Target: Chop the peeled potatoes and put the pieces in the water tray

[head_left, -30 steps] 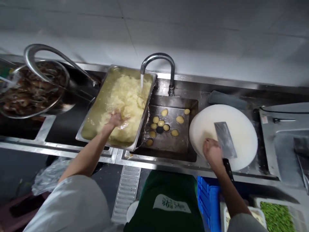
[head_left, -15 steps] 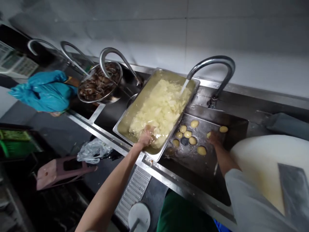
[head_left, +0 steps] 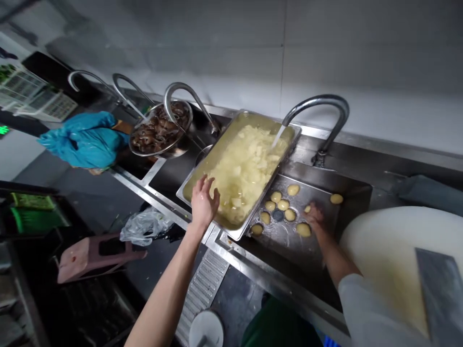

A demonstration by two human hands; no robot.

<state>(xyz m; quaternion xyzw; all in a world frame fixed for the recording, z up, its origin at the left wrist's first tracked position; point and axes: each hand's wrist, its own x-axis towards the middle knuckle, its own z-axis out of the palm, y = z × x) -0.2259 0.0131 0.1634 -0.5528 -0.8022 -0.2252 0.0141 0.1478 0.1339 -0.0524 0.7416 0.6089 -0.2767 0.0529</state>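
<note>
My left hand (head_left: 205, 202) hovers over the near left rim of a deep steel pan (head_left: 184, 191), fingers spread and holding nothing. Pale yellow slices (head_left: 246, 159), apparently potato, lie under water in the pan. A stream from the curved faucet (head_left: 334, 100) falls into the pan's far right part. Down in the sink (head_left: 289, 260), my right hand (head_left: 314, 217) has its fingers closed around a small peeled potato (head_left: 307, 209), which is partly hidden. Several more peeled potatoes (head_left: 283, 205) lie around the dark drain (head_left: 278, 215).
A round white board (head_left: 383, 250) with a broad grey blade (head_left: 439, 284) on it stands at right. To the left are a bowl of dark brown food (head_left: 161, 130) under running water and a blue plastic bag (head_left: 87, 140). A pink stool (head_left: 77, 258) is on the floor.
My left hand has come up out of the water and slices to the pan's left rim, its fingers opening. My right hand has shifted slightly left with the potato. The view has tilted a little.
</note>
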